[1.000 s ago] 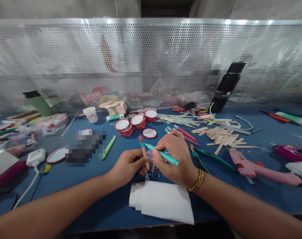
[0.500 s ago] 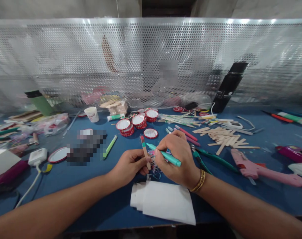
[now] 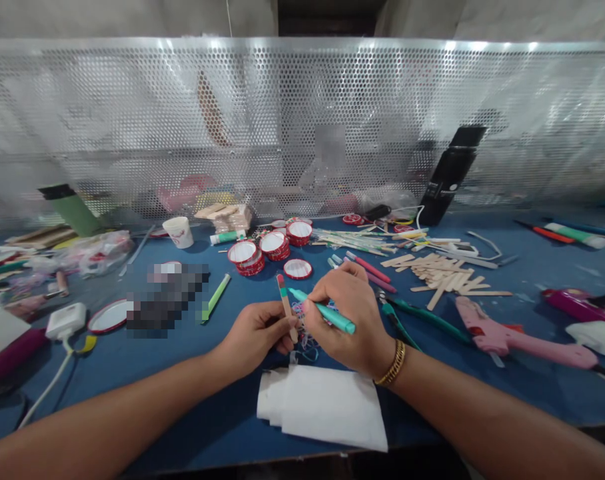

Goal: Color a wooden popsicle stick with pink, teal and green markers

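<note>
My left hand [image 3: 263, 331] pinches a wooden craft stick [image 3: 288, 312] near its lower end. The stick stands tilted, its upper part coloured red at the tip and green below. My right hand [image 3: 348, 315] is closed round a teal marker [image 3: 336, 317], held like a pen with its point just right of the stick's green band. I cannot tell whether the point touches the wood. Under and between the hands lie tangled coloured loops [image 3: 310, 348], partly hidden. Folded white paper [image 3: 332, 407] lies in front of the hands.
Red-rimmed round tins [image 3: 249, 260] stand beyond my hands. To the right are loose craft sticks [image 3: 445, 277], pink markers [image 3: 370, 267], green-handled pliers [image 3: 427, 317] and a pink glue gun [image 3: 522, 340]. A light green marker [image 3: 216, 299] and paper cup [image 3: 178, 232] are left. A perforated metal screen [image 3: 262, 127] runs behind.
The whole view has shifted slightly, so things appear a little further left. Both hands keep their grips on the craft stick and the marker, in nearly the same pose.
</note>
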Action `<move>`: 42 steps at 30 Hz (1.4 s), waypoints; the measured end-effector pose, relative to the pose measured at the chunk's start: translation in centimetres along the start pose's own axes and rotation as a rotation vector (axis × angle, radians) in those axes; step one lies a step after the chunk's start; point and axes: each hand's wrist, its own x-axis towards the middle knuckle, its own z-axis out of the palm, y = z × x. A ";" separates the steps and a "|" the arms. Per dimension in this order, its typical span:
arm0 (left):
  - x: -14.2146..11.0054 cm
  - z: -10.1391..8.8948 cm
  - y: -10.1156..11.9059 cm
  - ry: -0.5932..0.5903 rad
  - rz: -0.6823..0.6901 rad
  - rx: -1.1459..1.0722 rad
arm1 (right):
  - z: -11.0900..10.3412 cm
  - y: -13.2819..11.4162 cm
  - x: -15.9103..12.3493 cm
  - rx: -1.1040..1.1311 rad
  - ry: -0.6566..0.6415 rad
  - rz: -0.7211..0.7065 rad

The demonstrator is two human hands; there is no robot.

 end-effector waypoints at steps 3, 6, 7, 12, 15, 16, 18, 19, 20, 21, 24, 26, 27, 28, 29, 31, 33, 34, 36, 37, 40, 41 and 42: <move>0.0 0.0 0.1 -0.008 0.001 -0.007 | 0.0 -0.1 0.0 0.019 -0.001 -0.014; 0.0 0.0 0.1 -0.019 0.008 0.004 | 0.1 -0.2 -0.1 0.022 -0.031 -0.016; 0.0 0.0 0.1 -0.020 0.007 0.009 | 0.1 -0.2 -0.2 0.016 -0.027 -0.011; 0.0 -0.1 -0.2 0.001 0.012 0.031 | -0.5 0.0 0.1 -0.011 0.092 0.029; -0.3 -0.1 0.0 0.025 0.023 0.054 | -1.0 0.4 0.7 -0.028 0.118 0.089; -0.4 -0.1 0.1 0.025 0.028 0.060 | -1.1 0.6 0.8 -0.029 0.118 0.117; -0.6 -0.1 0.3 0.014 0.035 0.069 | -1.2 0.9 1.2 -0.032 0.111 0.175; -0.7 -0.1 0.4 0.006 0.032 0.072 | -1.2 1.1 1.3 -0.033 0.101 0.198; -0.7 -0.2 0.4 -0.001 0.024 0.074 | -1.3 1.1 1.3 -0.032 0.087 0.213; -0.7 -0.2 0.4 -0.005 0.014 0.074 | -1.3 1.1 1.3 -0.027 0.074 0.220; -0.6 -0.3 0.2 -0.011 -0.011 0.067 | -1.1 0.9 1.1 0.042 0.036 0.216; -0.5 -0.4 0.1 -0.016 -0.007 0.060 | -0.8 0.8 0.8 0.124 0.024 0.224; -0.5 -0.4 0.0 -0.016 -0.004 0.053 | -0.7 0.7 0.7 0.157 0.013 0.237; -0.4 -0.4 0.0 -0.014 -0.001 0.046 | -0.5 0.7 0.6 0.178 -0.001 0.252; -0.4 -0.4 0.0 -0.010 0.000 0.039 | -0.3 0.7 0.5 0.184 -0.022 0.264; -0.4 -0.3 0.1 -0.001 -0.004 0.029 | 0.1 0.7 0.3 0.162 -0.102 0.277; -0.4 -0.3 0.2 0.006 -0.008 0.028 | 0.3 0.6 0.2 0.134 -0.203 0.276; -0.4 -0.3 0.3 0.010 -0.007 0.028 | 0.4 0.5 0.1 0.121 -0.247 0.278; -0.4 -0.3 0.5 0.036 0.006 0.025 | 0.5 0.3 0.0 0.096 -0.302 0.294; -0.4 -0.3 0.6 0.057 0.020 0.025 | 0.5 0.2 0.0 0.085 -0.311 0.302; -0.3 -0.4 0.6 0.126 0.076 0.041 | 0.3 -0.1 0.0 0.067 -0.317 0.318; -0.2 -0.4 0.6 0.136 0.078 0.049 | 0.3 -0.2 0.0 0.068 -0.311 0.319; -0.2 -0.5 0.5 0.137 0.071 0.057 | 0.3 -0.3 0.0 0.069 -0.305 0.319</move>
